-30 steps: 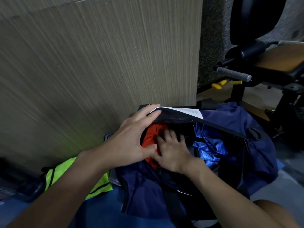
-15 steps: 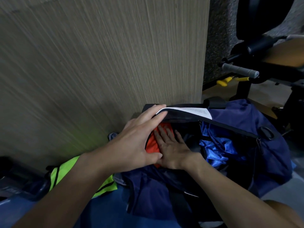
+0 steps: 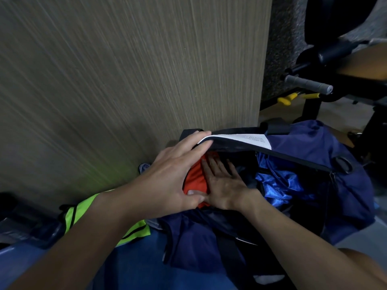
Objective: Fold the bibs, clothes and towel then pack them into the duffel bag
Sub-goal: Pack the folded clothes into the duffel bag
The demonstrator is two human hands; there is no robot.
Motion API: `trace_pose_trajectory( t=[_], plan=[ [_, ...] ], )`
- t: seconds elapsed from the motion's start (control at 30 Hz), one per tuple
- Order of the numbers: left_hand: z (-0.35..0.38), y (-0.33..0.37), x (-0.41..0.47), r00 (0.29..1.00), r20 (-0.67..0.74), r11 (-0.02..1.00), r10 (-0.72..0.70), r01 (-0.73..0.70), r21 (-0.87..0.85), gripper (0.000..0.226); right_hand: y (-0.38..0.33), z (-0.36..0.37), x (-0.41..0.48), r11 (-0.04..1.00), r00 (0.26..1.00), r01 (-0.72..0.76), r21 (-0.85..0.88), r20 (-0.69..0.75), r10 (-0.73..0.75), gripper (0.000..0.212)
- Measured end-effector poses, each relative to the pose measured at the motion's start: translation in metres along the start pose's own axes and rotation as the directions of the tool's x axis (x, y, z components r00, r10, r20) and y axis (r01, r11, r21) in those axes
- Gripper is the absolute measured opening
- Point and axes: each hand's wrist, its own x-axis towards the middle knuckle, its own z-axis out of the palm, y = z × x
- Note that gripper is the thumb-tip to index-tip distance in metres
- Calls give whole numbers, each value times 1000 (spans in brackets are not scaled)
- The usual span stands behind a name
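Wood panel (image 3: 125,70) close behind the duffel bag (image 3: 345,195), green bib (image 3: 134,229) lying left. Your left hand (image 3: 167,181) rests straight fingers (image 3: 188,141) on the rim; your right hand (image 3: 224,185) presses flat on the orange cloth (image 3: 195,181) inside.

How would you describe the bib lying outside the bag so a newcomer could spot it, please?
Start at the navy duffel bag by the wood-grain panel. Just left of it lies the bib. It alone is neon yellow-green with dark trim.
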Motion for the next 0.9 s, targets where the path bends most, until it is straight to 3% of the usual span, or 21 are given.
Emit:
trace_pose_trajectory(
  t=[0.27,0.47,0.6,0.77,0.9],
  plan=[
    [-2,-4,-3,998,-19,990,66,-63,127,105,3,-2,-2,1000,1000,-15,10,-12,15,115],
    [-5,-8,-5,997,20,973,78,-80,218,107,2,-3,-6,998,999,-32,56,-15,33,105],
    [-8,-5,-2,999,34,957,36,-44,286,90,3,-6,-17,997,998,-40,72,-51,44,101],
    [-4,-3,3,999,-43,961,2,10,277,76,-1,-13,-49,1000,972,19,15,-235,-15,92],
    [6,-4,-5,996,-85,977,-6,24,213,68,-15,-26,-78,988,881,151,35,-458,-118,63]
  ],
)
